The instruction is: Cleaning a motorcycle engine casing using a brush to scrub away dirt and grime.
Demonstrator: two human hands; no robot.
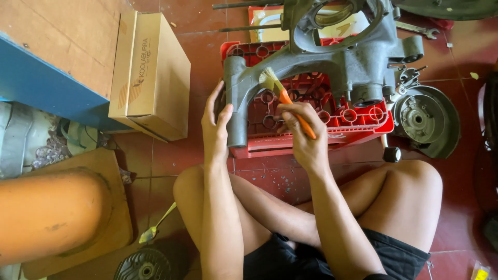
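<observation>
Left hand (215, 124) is wrapped around the near leg of the grey engine casing (332, 57) lying across the red crate (358, 122), while the right hand (303, 137) pinches the orange brush (282, 93), bristles touching that arm just ahead.

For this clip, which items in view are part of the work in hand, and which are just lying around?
In use:
- grey engine casing, steadied by the left hand
- orange-handled brush, held in the right hand
- red plastic crate under the casing

Lying about:
- cardboard box
- spoon
- wrench
- round metal cover
</observation>
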